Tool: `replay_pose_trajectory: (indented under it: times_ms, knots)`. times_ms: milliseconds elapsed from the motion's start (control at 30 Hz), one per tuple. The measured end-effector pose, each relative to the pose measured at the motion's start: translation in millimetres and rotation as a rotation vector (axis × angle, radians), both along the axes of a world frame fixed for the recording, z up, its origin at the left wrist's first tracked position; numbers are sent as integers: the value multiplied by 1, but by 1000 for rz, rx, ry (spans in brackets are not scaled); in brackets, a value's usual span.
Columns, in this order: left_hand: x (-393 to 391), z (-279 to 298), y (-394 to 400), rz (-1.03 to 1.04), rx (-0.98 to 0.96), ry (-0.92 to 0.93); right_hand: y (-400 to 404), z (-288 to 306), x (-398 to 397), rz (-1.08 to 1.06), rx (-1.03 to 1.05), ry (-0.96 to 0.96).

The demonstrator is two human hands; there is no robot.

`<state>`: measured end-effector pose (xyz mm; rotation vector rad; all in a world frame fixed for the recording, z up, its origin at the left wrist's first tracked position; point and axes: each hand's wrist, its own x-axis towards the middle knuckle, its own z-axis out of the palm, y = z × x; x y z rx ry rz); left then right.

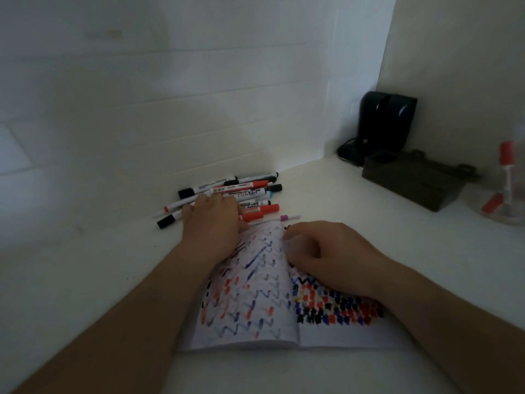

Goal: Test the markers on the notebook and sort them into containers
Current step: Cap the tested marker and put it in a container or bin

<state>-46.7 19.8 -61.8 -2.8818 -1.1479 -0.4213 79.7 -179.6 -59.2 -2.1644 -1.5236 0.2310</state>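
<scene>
White desk [85, 280], dim light. Landmark: open notebook [255, 308], lying near the desk's front edge, both pages thick with red, blue and black test squiggles, so plenty of testing looks done. Just behind the notebook's left page, a marker pile [244, 191] against the wall, roughly a dozen, caps on. Left hand [213, 220] reaches over the notebook's top-left corner onto the pile, fingers curled over the markers; whether it grips one, cannot tell. Right hand [321, 251] rests on the notebook's right page near the spine, fingers loosely curled, apparently holding nothing, pinning the page. Far right of the notebook, a clear jar [505, 200] with red-capped markers in it, so sorting seems started. Most markers still unsorted. Behind-right of the notebook: dark box [412, 183], black device [383, 120].
</scene>
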Motion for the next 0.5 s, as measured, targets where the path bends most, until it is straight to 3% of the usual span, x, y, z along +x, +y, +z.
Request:
replay_pose_trajectory:
  times_ms: [100, 200, 267, 367, 433, 500]
  knots:
    - [0, 6, -10, -78, 119, -135, -3, -2, 2, -33, 84, 52]
    - [-2, 31, -35, -350, 191, -515, -2, -1, 5, -96, 281, 130]
    - [-6, 47, -63, -531, -74, -795, -1, 2, 4, -77, 420, 138]
    - [-6, 57, -93, -623, -798, -1109, -6, 9, 1, 0, 582, 217]
    - [-2, 48, -92, -581, -1136, -1184, -10, 13, 2, 67, 628, 373]
    - [4, 35, -85, -542, -1263, -1126, -11, 12, 2, 123, 621, 453]
